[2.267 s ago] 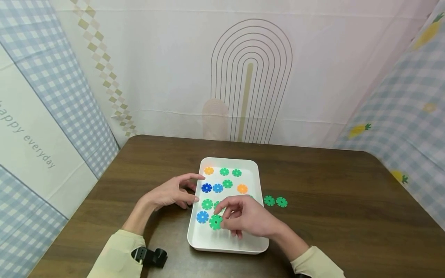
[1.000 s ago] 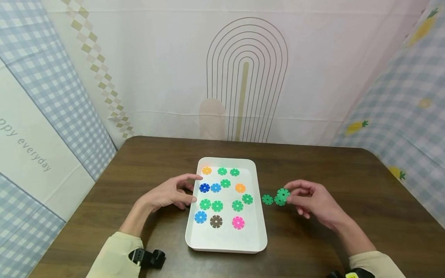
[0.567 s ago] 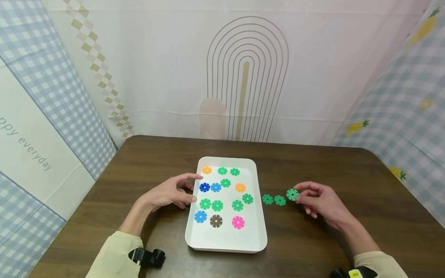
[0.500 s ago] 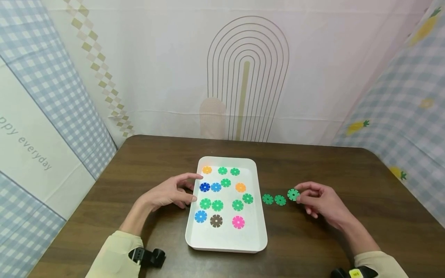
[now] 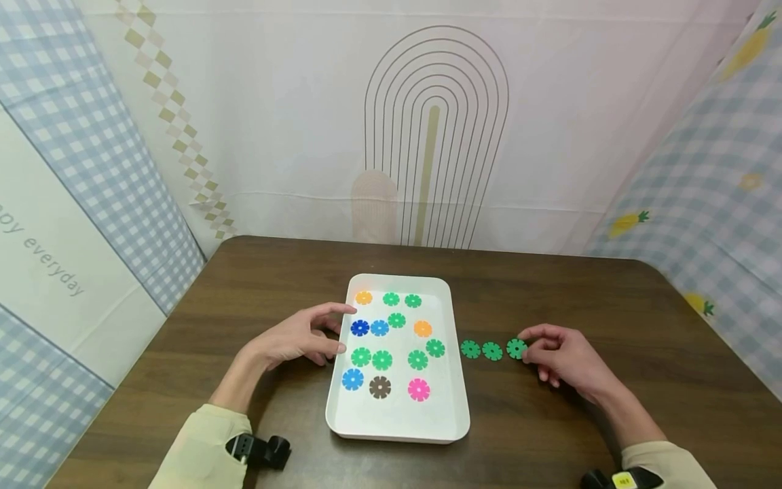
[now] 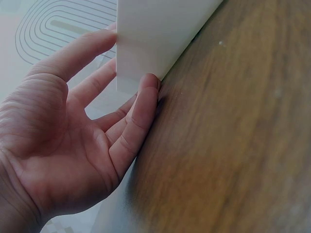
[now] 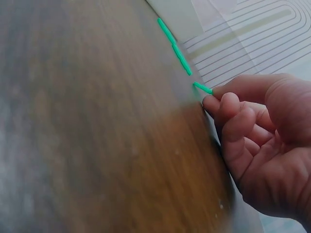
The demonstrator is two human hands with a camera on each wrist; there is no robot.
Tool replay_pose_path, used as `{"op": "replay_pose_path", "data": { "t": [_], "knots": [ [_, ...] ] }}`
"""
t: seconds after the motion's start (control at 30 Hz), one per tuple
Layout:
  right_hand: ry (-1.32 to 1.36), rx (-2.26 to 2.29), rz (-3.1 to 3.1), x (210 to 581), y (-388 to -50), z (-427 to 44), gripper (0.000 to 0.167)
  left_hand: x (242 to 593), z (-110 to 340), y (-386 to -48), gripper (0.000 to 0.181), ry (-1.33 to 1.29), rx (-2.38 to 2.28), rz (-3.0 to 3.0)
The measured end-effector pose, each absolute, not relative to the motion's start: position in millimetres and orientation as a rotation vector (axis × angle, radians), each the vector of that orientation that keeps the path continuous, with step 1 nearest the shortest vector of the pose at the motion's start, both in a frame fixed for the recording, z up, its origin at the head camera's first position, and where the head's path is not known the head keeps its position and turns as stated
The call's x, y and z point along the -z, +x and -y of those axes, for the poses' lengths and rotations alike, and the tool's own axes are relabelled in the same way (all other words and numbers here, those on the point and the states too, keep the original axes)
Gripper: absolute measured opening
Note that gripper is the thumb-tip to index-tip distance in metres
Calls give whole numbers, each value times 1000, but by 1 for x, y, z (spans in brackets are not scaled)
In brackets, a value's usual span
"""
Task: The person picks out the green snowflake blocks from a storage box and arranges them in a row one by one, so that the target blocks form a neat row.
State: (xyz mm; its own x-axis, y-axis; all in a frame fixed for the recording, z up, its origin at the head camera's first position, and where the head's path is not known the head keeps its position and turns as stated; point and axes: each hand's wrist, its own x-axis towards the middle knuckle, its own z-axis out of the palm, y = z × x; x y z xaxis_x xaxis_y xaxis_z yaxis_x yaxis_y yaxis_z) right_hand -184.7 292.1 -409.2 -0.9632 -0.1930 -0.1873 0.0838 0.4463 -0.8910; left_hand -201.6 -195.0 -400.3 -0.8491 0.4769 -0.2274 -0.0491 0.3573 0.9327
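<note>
My right hand (image 5: 565, 356) pinches a green notched plastic disc (image 5: 516, 349) between thumb and fingertips, right of the tray. Seen edge-on in the right wrist view, that disc (image 7: 201, 88) is tilted. To its left, two matching green discs (image 5: 470, 349) lie flat on the table in a row. My left hand (image 5: 299, 337) rests against the left side of a white tray (image 5: 397, 424), its thumb and index fingertips at the rim. In the left wrist view, the fingers (image 6: 141, 109) touch the tray's outer wall (image 6: 150, 39) low down by the table.
Inside the tray are spread several more discs: green, light blue, a dark blue one (image 5: 360, 328), orange, a brown one (image 5: 380, 387) and a pink one (image 5: 419, 390). The brown wooden table (image 5: 293, 272) ends at a printed cloth backdrop (image 5: 293, 136).
My right hand took a green disc from over the tray to the right, past the two on the table, and has lowered it at the row's right end. The left hand stays at the tray.
</note>
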Motion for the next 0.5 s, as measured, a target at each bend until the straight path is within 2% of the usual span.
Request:
{"op": "replay_pose_path", "data": {
  "t": [0.5],
  "knots": [
    [-57, 1480, -2477, 406, -183, -290, 45, 400, 195, -202, 69, 367, -1505, -2161]
  ]
}}
